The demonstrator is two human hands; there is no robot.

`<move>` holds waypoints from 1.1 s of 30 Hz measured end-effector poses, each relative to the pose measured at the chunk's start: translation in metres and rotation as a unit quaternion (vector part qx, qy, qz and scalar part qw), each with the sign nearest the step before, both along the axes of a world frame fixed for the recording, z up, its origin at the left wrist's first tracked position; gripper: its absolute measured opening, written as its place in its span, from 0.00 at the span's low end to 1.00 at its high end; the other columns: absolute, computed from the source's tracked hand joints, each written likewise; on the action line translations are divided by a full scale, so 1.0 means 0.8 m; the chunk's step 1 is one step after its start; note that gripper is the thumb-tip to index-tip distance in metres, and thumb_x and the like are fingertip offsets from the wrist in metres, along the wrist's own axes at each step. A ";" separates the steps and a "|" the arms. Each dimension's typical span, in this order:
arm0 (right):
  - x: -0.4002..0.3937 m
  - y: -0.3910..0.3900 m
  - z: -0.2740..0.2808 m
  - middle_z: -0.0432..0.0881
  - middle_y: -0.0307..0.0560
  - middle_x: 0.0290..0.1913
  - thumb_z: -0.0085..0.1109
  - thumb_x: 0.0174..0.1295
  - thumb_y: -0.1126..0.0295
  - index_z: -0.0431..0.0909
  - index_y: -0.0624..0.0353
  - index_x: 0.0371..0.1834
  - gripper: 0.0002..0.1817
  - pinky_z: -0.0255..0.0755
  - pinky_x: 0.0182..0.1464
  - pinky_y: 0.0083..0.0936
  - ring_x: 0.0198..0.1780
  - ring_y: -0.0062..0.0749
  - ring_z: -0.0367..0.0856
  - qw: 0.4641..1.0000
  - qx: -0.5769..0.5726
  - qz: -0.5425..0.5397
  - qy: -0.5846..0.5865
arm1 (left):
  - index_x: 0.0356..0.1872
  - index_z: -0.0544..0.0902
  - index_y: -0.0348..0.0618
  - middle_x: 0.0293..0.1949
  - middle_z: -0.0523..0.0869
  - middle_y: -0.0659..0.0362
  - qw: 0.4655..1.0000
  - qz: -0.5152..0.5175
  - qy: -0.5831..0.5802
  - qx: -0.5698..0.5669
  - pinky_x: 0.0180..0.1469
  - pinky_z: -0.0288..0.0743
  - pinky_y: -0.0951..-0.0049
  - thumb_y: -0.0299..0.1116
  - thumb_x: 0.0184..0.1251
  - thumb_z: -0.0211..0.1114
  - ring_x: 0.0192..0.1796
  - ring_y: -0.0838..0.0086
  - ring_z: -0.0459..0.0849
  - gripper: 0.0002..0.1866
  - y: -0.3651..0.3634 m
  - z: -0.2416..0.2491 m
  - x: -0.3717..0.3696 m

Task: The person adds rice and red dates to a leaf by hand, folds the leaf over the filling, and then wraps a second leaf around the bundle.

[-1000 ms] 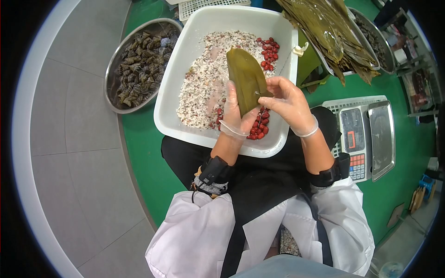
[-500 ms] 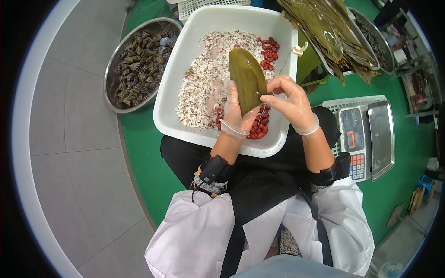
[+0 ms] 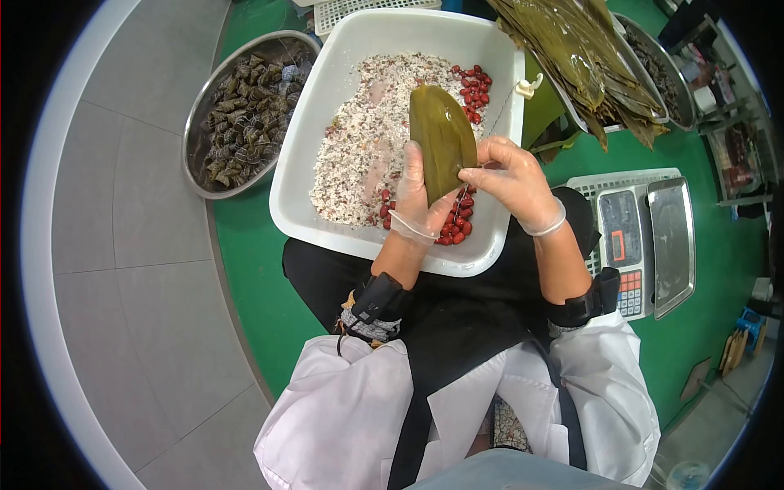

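Note:
A glossy green-brown bamboo leaf (image 3: 441, 135), folded into a long flat shape, is held over a white plastic tub. My left hand (image 3: 418, 188), in a clear thin glove, grips its lower end, thumb along the left edge. My right hand (image 3: 510, 175), also gloved, pinches the lower right edge with thumb and forefinger. A thin thread shows near the right hand, running toward a white clip (image 3: 529, 86) on the tub's rim. In the tub (image 3: 287, 192) lie mixed rice grains (image 3: 351, 167) and red dates (image 3: 475, 91), some partly hidden by the leaf and hands.
A metal bowl (image 3: 194, 155) of small wrapped leaf parcels stands left. At upper right lies a stack of wet leaves (image 3: 563, 57), with another metal bowl (image 3: 686, 102) behind. A digital scale (image 3: 629, 245) stands right on the green floor surface (image 3: 253, 278).
The leaf has turned slightly more upright and shows its face more broadly. Its top has shifted a little to the right; both hands remain on it.

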State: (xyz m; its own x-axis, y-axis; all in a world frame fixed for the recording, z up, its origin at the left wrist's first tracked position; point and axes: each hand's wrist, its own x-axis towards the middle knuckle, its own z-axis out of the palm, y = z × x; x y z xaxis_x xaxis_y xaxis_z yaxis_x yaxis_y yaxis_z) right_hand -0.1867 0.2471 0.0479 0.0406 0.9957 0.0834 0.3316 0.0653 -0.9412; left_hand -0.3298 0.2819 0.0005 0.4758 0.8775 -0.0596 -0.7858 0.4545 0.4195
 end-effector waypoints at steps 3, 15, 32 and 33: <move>0.004 0.000 -0.001 0.74 0.43 0.34 0.67 0.51 0.72 0.76 0.65 0.30 0.09 0.71 0.41 0.22 0.36 0.25 0.75 1.000 -0.016 0.010 0.002 | 0.60 0.68 0.42 0.52 0.77 0.54 1.000 -0.004 -0.008 0.000 0.57 0.75 0.59 0.57 0.71 0.46 0.55 0.66 0.78 0.29 0.001 0.000 0.000; 0.017 0.000 0.009 0.75 0.41 0.43 0.60 0.58 0.74 0.79 0.65 0.34 0.05 0.68 0.50 0.21 0.44 0.24 0.74 0.992 -0.092 0.081 0.034 | 0.60 0.68 0.43 0.52 0.77 0.53 0.996 -0.060 -0.055 -0.041 0.58 0.74 0.56 0.56 0.73 0.43 0.55 0.63 0.77 0.28 0.004 -0.009 -0.003; 0.033 0.010 -0.010 0.73 0.45 0.39 0.62 0.55 0.72 0.75 0.64 0.33 0.08 0.67 0.48 0.24 0.43 0.28 0.72 0.986 0.020 0.151 -0.067 | 0.63 0.66 0.43 0.59 0.74 0.50 0.990 -0.106 -0.090 -0.038 0.61 0.71 0.57 0.57 0.73 0.41 0.60 0.61 0.74 0.30 0.001 -0.004 -0.008; 0.034 0.012 -0.008 0.73 0.45 0.39 0.62 0.55 0.72 0.76 0.64 0.35 0.08 0.68 0.48 0.24 0.43 0.29 0.73 0.987 -0.012 0.155 -0.044 | 0.63 0.67 0.42 0.59 0.74 0.50 0.988 -0.107 -0.102 -0.046 0.61 0.71 0.57 0.57 0.73 0.41 0.60 0.60 0.74 0.30 0.001 -0.004 -0.009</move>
State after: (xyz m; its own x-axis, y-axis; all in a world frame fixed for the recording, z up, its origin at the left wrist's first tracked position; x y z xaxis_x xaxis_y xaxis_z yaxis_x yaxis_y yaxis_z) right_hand -0.1595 0.2565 0.0411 -0.2734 0.9607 0.0483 0.3802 0.1541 -0.9120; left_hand -0.3367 0.2826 -0.0024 0.6603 0.7508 -0.0171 -0.7316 0.6481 0.2115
